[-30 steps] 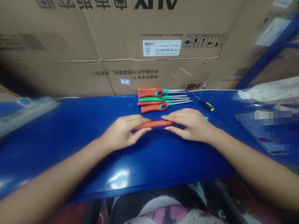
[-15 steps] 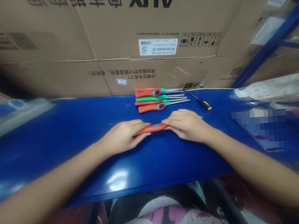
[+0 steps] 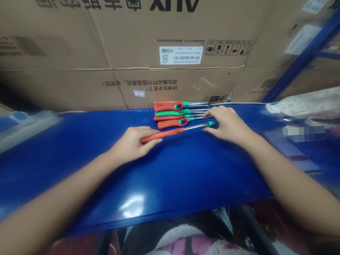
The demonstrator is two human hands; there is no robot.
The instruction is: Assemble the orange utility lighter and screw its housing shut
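The lighter (image 3: 173, 132) is between my 2 hands, over the counter (image 3: 174, 185) and just on my side of the other lighters (image 3: 169, 124). My left hand (image 3: 131, 143) is closed on its orange handle; my right hand (image 3: 228, 122) curves, part-spread, about the green tip (image 3: 211, 123), touching or not I can't tell. I'd guess it's light, stiff, smooth plastic, best held by the handle, sparing the thin tube (image 3: 196, 126).

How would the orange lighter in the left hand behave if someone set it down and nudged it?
The orange lighter probably feels stiff: its metal rod sticks straight out of the handle. It would likely slide easily, since the blue table looks glossy. It seems less apt to roll far, being long with a handle thicker than its rod.
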